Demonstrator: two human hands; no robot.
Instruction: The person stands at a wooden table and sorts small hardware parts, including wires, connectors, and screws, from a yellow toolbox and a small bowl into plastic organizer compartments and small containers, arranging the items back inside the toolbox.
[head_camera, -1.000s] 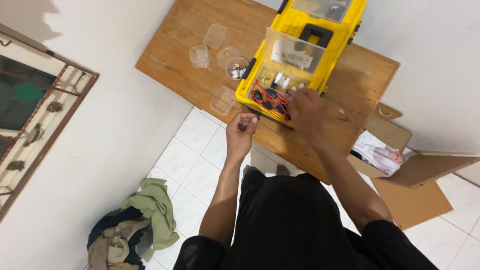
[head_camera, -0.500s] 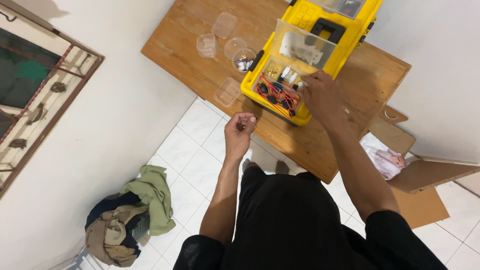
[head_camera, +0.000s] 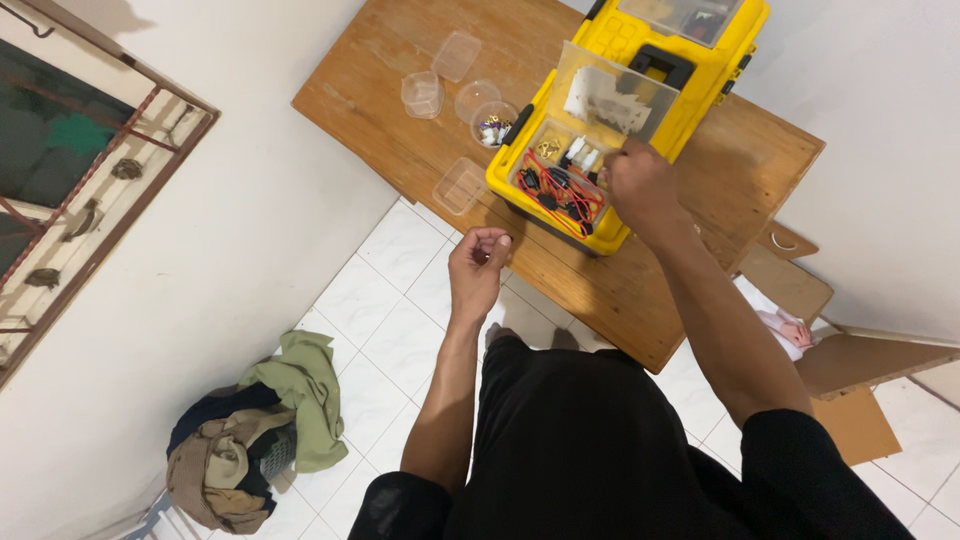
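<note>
A yellow toolbox (head_camera: 640, 60) stands on the wooden table (head_camera: 420, 140), its clear tray lid raised. Red and black wires, white pieces and small brass parts fill its front compartments. My right hand (head_camera: 640, 185) reaches into the right side of that tray, fingers curled down among the parts; what it grips is hidden. My left hand (head_camera: 478, 265) hovers at the table's near edge, fingers curled around something small that I cannot make out.
Several clear plastic cups and lids (head_camera: 440, 85) lie left of the toolbox, one cup holding small metal bits (head_camera: 492, 130). Cardboard boxes (head_camera: 860, 365) sit on the tiled floor at right. A clothes pile (head_camera: 255, 435) lies by the wall, a barred window (head_camera: 70, 190) at left.
My right hand has moved from the tray's near edge further into its right compartments. The left hand stays curled near the table edge. The camera view has shifted slightly.
</note>
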